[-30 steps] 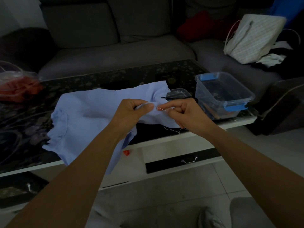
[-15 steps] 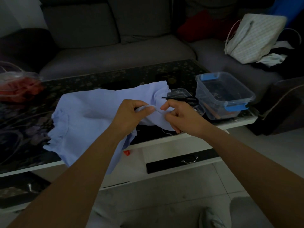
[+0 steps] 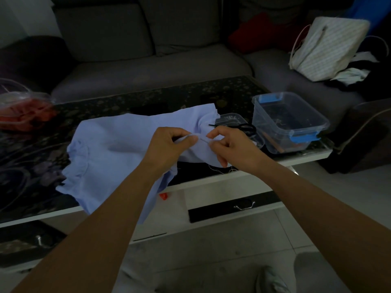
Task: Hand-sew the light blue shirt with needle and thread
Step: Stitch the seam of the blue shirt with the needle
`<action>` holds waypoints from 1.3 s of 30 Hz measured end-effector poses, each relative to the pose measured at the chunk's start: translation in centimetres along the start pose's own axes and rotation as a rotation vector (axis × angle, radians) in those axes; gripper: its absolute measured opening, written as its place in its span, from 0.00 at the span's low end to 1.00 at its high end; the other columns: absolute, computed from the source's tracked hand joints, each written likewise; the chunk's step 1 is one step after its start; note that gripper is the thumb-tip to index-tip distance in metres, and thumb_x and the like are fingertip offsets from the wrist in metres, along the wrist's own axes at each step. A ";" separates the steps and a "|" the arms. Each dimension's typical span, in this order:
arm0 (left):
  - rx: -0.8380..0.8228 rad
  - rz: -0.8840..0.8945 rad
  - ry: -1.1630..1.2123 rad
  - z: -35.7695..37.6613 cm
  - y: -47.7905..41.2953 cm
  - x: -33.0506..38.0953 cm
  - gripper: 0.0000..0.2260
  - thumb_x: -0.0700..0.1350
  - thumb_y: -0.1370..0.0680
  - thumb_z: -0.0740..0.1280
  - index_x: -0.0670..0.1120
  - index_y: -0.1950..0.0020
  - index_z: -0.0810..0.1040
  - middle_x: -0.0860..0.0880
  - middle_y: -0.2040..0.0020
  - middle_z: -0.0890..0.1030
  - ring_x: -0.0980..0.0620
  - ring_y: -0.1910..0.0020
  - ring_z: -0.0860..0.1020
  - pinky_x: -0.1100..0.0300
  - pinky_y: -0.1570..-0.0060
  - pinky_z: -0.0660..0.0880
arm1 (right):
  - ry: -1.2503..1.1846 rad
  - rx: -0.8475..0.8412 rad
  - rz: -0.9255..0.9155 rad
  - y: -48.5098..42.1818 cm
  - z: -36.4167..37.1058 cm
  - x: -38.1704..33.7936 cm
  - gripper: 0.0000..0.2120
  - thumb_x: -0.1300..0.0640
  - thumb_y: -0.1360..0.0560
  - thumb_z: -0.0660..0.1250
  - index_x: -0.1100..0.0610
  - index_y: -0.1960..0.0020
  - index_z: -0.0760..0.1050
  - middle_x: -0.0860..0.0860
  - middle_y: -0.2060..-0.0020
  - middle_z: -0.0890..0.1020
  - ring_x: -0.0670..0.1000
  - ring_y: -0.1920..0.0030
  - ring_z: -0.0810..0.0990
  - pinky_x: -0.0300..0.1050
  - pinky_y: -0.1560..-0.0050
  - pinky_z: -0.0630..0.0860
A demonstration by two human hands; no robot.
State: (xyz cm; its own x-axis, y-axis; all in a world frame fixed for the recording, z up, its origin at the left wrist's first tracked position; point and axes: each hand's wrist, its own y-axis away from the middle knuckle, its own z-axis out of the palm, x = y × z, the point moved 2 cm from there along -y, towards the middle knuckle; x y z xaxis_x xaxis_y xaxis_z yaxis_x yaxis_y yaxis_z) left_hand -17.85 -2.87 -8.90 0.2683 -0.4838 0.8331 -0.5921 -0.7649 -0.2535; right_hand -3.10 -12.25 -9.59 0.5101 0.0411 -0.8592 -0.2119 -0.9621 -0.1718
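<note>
Head view: left grip (image 3: 167, 146) pinches a fold of the light blue shirt (image 3: 110, 149); right grip (image 3: 232, 144) pinches the needle (image 3: 203, 140). Fabric judged soft, limp; hold beside the seam.

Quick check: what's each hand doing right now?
Left hand: closed, pinching a fold of the light blue shirt.
Right hand: closed, pinching what looks like the needle at that fold.

Dark table (image 3: 131, 102) under shirt (image 3: 118, 142), tub (image 3: 296, 115)

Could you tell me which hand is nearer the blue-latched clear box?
Right. The right hand, pinching the needle, is left of the box; the left hand pinches the shirt farther left.
</note>
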 end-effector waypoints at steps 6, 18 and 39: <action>0.012 -0.032 -0.016 -0.1 -0.3 -0.2 0.04 0.45 0.23 0.68 0.47 0.55 0.81 0.53 0.62 0.80 0.59 0.61 0.78 0.75 0.61 0.72 | -0.087 -0.018 -0.006 -0.2 -0.4 0.2 0.09 0.65 0.20 0.60 0.65 0.45 0.77 0.46 0.81 0.74 0.41 0.79 0.69 0.29 0.72 0.66; -0.067 -0.145 0.116 -0.2 -0.1 -0.1 0.05 0.45 0.22 0.66 0.49 0.54 0.82 0.51 0.56 0.82 0.53 0.53 0.78 0.62 0.49 0.74 | -0.209 -0.024 0.044 0.0 -0.7 -0.1 0.12 0.68 0.21 0.57 0.66 0.45 0.79 0.46 0.80 0.69 0.41 0.79 0.64 0.30 0.74 0.64; -0.242 -0.146 0.199 -0.5 0.0 -0.6 0.10 0.47 0.20 0.62 0.53 0.57 0.81 0.58 0.63 0.81 0.57 0.57 0.76 0.64 0.54 0.72 | -0.343 -0.072 0.025 0.0 -0.5 0.3 0.10 0.67 0.19 0.57 0.63 0.50 0.78 0.43 0.79 0.68 0.41 0.77 0.65 0.29 0.72 0.65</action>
State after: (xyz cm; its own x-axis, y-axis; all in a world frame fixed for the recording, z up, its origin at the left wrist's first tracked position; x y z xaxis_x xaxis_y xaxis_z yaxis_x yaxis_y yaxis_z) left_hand -18.37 -2.44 -9.15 0.2235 -0.2659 0.9377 -0.7278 -0.6854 -0.0209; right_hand -2.49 -12.34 -9.63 0.1933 0.0936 -0.9767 -0.1549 -0.9800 -0.1245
